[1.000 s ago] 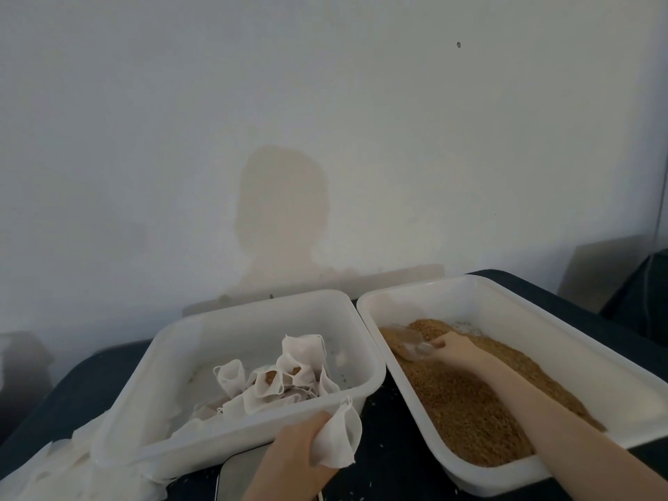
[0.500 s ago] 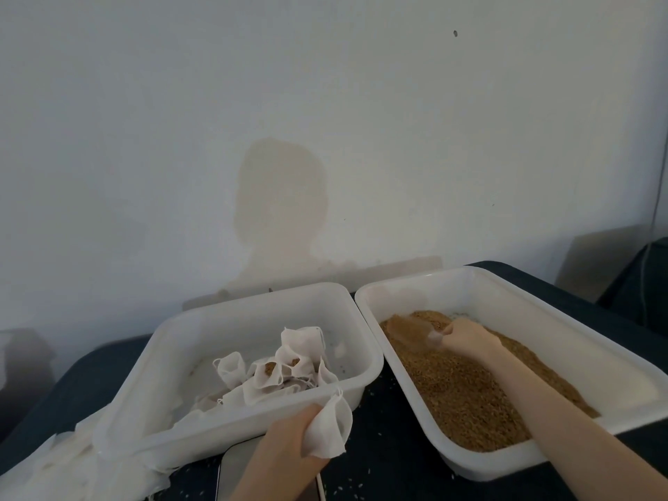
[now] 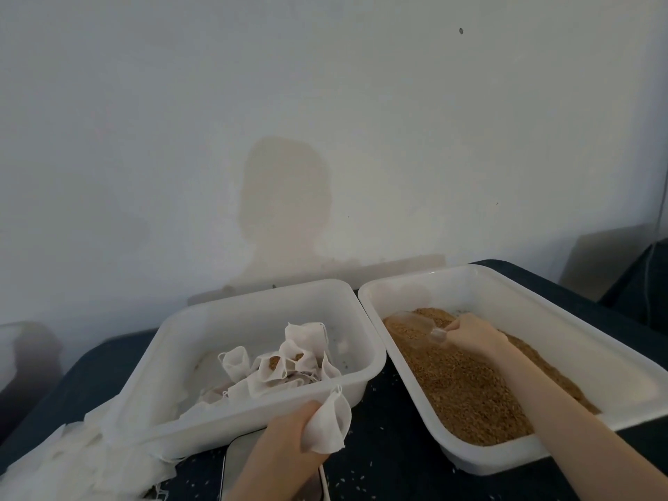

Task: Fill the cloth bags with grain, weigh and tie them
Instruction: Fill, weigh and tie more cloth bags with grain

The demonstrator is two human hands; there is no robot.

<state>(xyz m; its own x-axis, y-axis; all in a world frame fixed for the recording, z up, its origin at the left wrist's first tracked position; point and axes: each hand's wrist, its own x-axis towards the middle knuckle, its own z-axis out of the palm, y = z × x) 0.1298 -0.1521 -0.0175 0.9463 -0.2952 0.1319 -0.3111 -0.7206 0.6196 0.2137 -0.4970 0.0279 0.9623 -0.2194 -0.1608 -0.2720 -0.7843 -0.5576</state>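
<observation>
Gripping a clear scoop (image 3: 421, 329) over the grain (image 3: 466, 388) in the right tray (image 3: 596, 367), the right hand (image 3: 473, 334) works mid-frame; lower centre, the left hand (image 3: 289, 435) clutches an apparently empty cloth bag (image 3: 327, 424).

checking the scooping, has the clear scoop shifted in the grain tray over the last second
Yes. The scoop, gripped by the right hand, has moved a little toward the far left corner of the grain tray.
</observation>
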